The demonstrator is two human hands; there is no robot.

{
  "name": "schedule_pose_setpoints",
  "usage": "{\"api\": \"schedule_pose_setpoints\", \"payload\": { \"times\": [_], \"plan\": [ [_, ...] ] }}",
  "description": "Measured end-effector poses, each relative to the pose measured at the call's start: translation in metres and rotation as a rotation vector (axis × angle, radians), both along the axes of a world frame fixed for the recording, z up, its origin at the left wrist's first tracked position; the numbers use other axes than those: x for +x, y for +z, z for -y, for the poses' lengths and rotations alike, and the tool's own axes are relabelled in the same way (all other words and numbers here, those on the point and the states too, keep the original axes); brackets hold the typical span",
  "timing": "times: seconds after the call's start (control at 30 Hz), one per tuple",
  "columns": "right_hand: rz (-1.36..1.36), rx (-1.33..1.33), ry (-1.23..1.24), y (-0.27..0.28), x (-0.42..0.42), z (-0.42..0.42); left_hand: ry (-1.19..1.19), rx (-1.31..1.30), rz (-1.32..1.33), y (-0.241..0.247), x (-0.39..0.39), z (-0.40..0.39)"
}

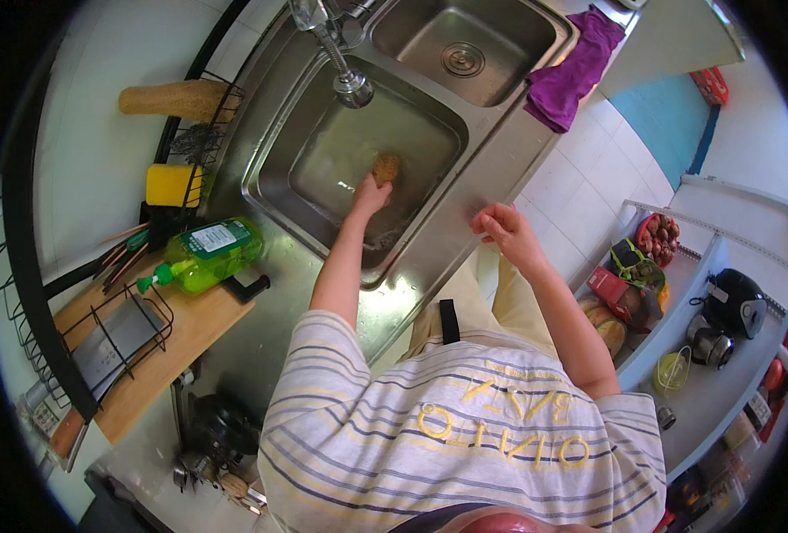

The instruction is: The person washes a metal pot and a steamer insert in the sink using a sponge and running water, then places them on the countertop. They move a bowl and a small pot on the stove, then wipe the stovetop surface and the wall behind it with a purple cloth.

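My left hand [372,194] grips a brown, porous scrubber [386,169], perhaps a piece of loofah, in the cloudy water of the larger stainless steel sink basin [277,143]. The scrubber's lower end is hidden by my fingers. Above the far part of this basin hangs a metal faucet head [353,90] on a flexible neck. My right hand [504,230] is raised by the front edge of the steel counter [494,170], with its fingers loosely curled and no object visible in it. A purple cloth [570,76] drapes over the counter edge beside the smaller basin [427,26].
Left of the sink, a green dish soap bottle [217,250] lies near a wooden board [200,333] and a cleaver [117,340]. A wire rack [217,133] holds a loofah [174,100] and a yellow sponge [172,185]. Shelves [694,286] with groceries and appliances stand at right.
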State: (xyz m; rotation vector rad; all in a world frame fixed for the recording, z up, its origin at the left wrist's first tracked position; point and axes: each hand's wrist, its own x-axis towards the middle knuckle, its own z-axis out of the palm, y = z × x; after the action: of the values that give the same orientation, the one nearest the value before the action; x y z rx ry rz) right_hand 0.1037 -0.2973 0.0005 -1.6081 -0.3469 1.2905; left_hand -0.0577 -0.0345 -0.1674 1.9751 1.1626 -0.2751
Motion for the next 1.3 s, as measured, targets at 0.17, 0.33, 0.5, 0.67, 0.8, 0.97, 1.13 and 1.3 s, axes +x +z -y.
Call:
{"api": "schedule_pose_setpoints", "payload": {
  "times": [0.17,0.33,0.5,0.67,0.8,0.97,1.13,1.3],
  "plan": [
    [-0.022,0.067,0.078,0.006,0.01,-0.039,0.334,-0.274,0.544,0.111,0.012,-0.006],
    [-0.048,0.163,0.343,0.025,-0.003,-0.089,0.186,0.167,-0.312,0.065,-0.017,0.009],
    [0.004,0.17,0.458,0.024,0.01,-0.095,0.162,0.073,-0.044,0.12,-0.003,0.008],
    [0.004,0.176,0.505,0.029,0.017,-0.108,0.285,0.121,-0.149,0.143,-0.02,-0.01],
    [0.029,0.177,0.551,0.021,0.03,-0.107,0.081,0.321,-0.35,0.119,-0.018,0.009],
    [0.022,0.136,0.535,0.014,0.034,-0.107,0.143,0.102,-0.096,0.171,-0.036,-0.02],
    [0.046,0.165,0.571,0.002,0.039,-0.107,0.018,0.291,-0.311,0.204,-0.054,-0.038],
    [0.131,0.17,0.46,-0.018,0.064,-0.104,-0.079,0.641,-0.089,0.318,-0.082,-0.104]
  ]
}}
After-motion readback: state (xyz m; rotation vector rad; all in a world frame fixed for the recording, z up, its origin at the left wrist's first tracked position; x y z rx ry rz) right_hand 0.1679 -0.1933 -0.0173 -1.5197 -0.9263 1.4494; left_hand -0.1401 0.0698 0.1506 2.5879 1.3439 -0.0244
